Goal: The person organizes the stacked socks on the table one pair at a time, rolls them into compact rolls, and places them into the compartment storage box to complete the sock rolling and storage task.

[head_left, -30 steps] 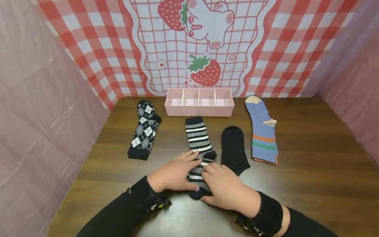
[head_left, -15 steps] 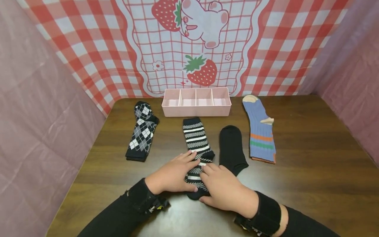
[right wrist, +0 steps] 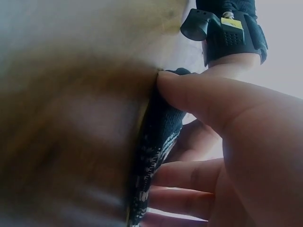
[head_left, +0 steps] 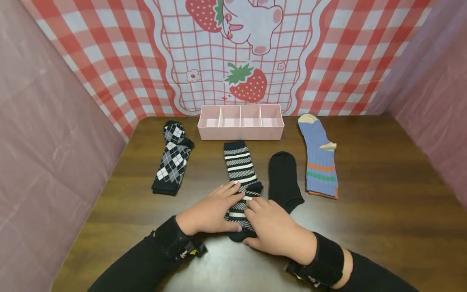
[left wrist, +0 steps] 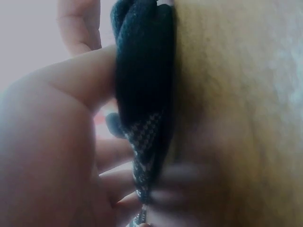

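Observation:
A black-and-white striped sock lies lengthwise in the middle of the table, its black toe toward the person. Across its left edge rests my left hand, fingers spread and fairly straight, thumb near the toe. My right hand touches the sock's right side with its fingers, its thumb down beside the toe. In the left wrist view the sock's dark toe stands out slightly thick above the wood. The right wrist view has the thumb against the dark toe end and the other fingers laid along the striped fabric.
Behind the striped sock stands a pink box with several compartments. A plain black sock lies close by the right hand. Farther right is a blue sock with orange and green stripes; an argyle sock lies at left.
The head view has shifted slightly. Both hands keep their places on the striped sock, and the other socks and the box have not moved.

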Available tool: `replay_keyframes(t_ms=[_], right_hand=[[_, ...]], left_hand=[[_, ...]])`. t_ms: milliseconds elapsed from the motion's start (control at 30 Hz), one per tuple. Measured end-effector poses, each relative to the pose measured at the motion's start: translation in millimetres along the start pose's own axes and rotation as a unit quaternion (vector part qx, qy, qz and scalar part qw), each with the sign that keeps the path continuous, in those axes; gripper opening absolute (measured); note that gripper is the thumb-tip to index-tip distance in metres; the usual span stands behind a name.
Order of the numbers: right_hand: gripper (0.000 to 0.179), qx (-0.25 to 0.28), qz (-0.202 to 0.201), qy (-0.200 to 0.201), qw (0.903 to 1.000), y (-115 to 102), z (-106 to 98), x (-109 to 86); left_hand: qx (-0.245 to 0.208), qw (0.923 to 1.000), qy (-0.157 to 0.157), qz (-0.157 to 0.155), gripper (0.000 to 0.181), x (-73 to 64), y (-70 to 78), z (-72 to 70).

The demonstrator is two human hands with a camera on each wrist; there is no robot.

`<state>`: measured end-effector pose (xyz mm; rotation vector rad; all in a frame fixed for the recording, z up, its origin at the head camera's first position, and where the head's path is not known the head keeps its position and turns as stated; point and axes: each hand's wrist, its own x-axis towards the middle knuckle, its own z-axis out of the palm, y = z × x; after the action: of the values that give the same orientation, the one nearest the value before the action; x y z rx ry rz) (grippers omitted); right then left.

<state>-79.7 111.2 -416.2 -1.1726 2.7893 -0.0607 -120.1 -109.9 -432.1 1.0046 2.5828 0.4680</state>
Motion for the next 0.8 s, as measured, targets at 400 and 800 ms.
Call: replay_keyframes(t_ms=[400,800], right_hand=[[0.071,0.006,-0.001,-0.009,0.9999,0,-3,-0.4],[0.065,0.001,-0.002,0.008,1.0,0,-4,-3.3]], left_hand=[[0.017,0.9998,0.0,-0.012,0.089,0.9,3.8,0.8],[0.121,0.987,0.09,0.054,0.028,-5.8,33.1,-2.3]])
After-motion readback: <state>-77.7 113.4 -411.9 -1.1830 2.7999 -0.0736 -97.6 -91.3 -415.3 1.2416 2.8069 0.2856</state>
